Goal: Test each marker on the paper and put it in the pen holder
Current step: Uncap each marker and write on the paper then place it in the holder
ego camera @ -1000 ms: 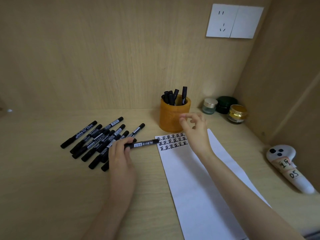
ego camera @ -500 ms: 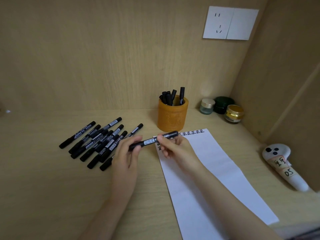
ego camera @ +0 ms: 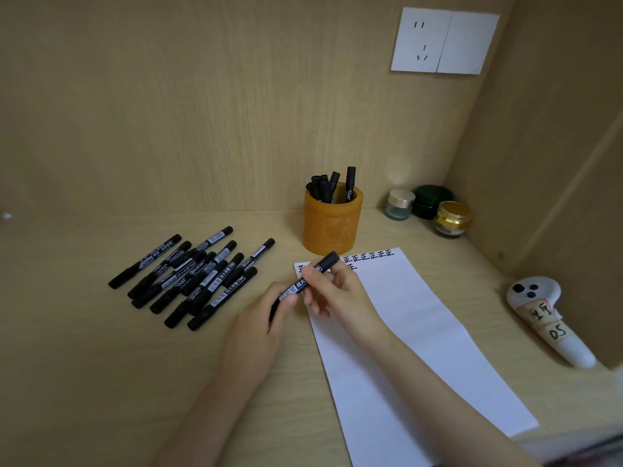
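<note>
Held over the far left corner of the smooth white paper (ego camera: 421, 332): a slim black marker (ego camera: 298, 284) with a white label, tilted up to the right. Left hand (ego camera: 259, 318) curled round its lower barrel, right hand (ego camera: 340, 291) pinching just below the cap. Just behind, on the pale wood-grain worktop (ego camera: 101, 365), a carved orange cylindrical pen holder (ego camera: 332, 227) containing capped markers (ego camera: 332, 187). Left of the hands, a loose heap of matching markers (ego camera: 192, 274).

the left hand (ego camera: 259, 321) and the right hand (ego camera: 340, 294) are showing bare, with slim fingers. the left forearm (ego camera: 202, 409) and the right forearm (ego camera: 438, 382) are likewise showing uncovered all the way to the lower edge of view.
</note>
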A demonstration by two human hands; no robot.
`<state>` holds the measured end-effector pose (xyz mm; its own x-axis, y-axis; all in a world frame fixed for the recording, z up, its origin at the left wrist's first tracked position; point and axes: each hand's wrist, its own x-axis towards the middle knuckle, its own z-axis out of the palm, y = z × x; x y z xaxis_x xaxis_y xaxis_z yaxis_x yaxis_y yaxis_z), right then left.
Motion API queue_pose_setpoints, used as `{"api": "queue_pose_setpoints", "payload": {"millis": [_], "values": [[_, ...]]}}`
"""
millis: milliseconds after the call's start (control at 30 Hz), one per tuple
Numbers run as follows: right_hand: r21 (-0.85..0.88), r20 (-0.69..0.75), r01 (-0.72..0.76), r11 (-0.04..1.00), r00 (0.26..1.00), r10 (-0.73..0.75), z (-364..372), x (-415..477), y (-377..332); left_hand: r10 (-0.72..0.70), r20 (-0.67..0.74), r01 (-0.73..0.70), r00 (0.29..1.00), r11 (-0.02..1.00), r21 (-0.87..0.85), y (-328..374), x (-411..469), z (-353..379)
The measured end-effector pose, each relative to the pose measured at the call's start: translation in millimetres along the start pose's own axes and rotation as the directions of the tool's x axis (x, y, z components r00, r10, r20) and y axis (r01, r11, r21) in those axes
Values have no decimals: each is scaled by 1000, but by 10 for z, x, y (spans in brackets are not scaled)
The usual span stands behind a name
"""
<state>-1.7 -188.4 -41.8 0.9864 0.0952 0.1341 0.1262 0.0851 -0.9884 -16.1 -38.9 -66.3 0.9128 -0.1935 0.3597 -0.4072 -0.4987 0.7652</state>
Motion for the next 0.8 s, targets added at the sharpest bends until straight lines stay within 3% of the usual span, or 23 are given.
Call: {"api": "queue_pose_setpoints", "payload": {"millis": [433,633,800], "values": [[34,43,55,998,997,-57,-41,-23,23,-32,41,37,999,989,-141,-25,9,-11],[24,66,-36,999,997,34,-73,-13,53,-18,87,26,996,995,-96,3,-3,9],[97,-52,-59,993,997,65,-210,53,-32,-57,103,68,993,992,-109,4,-25,18]]}}
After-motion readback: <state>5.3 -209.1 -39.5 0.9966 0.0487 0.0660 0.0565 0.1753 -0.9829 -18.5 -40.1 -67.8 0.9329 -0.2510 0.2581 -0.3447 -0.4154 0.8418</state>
